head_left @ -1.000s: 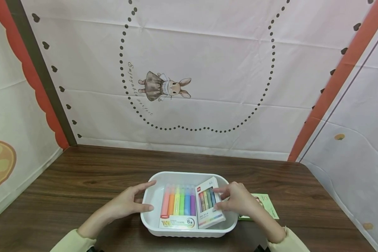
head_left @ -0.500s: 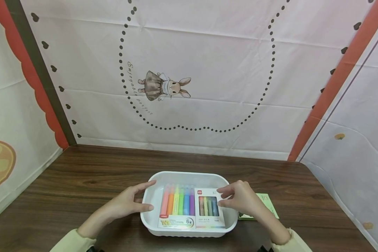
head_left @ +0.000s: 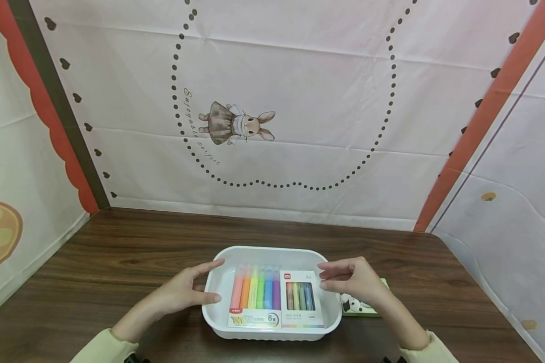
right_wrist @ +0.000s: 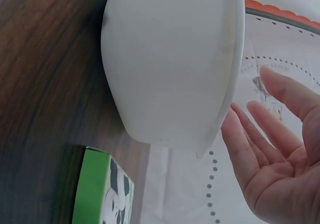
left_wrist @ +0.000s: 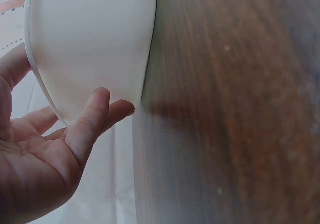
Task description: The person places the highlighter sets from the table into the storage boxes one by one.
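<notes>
A white plastic basin (head_left: pixel 263 248) stands on the table. Inside, a clear-fronted pack of rainbow-coloured highlighters (head_left: pixel 254 295) lies to the left of a white box of crayons (head_left: pixel 302 318), whose window shows several coloured sticks. My left hand (head_left: pixel 181 292) holds the basin's left rim, thumb and index finger over the edge; in the left wrist view other fingers (left_wrist: pixel 95 108) lie along the outer wall. Above the right rim, my right hand (head_left: pixel 359 280) holds nothing, its fingers relaxed and its fingertips just right of the crayon box.
A green box with a panda picture (head_left: pixel 359 307) lies on the table to the right of the basin, partly behind my right hand and forearm. Dark wood tabletop (head_left: pixel 141 252) surrounds the basin. A printed white cloth (head_left: pixel 300 101) rises behind it.
The white crayon box, tilted in my right hand a second ago, now lies flat and straight beside the highlighters. My right hand has let go and moved right. My left hand has stayed put.
</notes>
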`<state>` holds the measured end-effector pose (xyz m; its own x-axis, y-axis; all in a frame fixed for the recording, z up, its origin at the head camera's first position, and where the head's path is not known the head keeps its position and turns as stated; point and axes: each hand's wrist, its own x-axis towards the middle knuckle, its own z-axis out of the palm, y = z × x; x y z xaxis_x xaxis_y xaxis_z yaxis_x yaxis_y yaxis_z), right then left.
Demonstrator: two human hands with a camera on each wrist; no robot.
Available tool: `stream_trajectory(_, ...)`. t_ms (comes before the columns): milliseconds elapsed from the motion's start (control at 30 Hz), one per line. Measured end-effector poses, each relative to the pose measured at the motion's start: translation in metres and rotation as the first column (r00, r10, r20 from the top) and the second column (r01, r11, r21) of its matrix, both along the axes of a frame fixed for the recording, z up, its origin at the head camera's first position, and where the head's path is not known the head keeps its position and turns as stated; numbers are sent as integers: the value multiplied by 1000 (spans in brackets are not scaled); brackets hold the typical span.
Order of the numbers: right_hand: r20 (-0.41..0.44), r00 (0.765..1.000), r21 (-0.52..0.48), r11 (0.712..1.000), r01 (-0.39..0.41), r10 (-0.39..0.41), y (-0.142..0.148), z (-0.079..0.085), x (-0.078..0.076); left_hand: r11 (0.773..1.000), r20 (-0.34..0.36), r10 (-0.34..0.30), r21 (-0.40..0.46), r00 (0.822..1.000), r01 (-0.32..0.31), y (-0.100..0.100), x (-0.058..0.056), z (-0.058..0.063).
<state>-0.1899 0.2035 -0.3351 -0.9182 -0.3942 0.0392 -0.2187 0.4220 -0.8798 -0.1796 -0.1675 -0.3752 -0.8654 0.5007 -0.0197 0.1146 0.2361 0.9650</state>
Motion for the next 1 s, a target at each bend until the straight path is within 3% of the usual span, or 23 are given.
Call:
stream_trajectory(400,47,999,-120,993,-17,23,12,0,2,1000,0,-1,-6,1000,1,0,-1,0)
stream_trajectory(700,64,997,-124,992,-27,35,24,-3,0,1000,-7,-3,-9,1000,3,0,0,-1)
stream_trajectory(1000,6,999,-122,991,-53,54,39,-6,-2,1000,-21,6,-29,1000,-6,-1,0,-1)
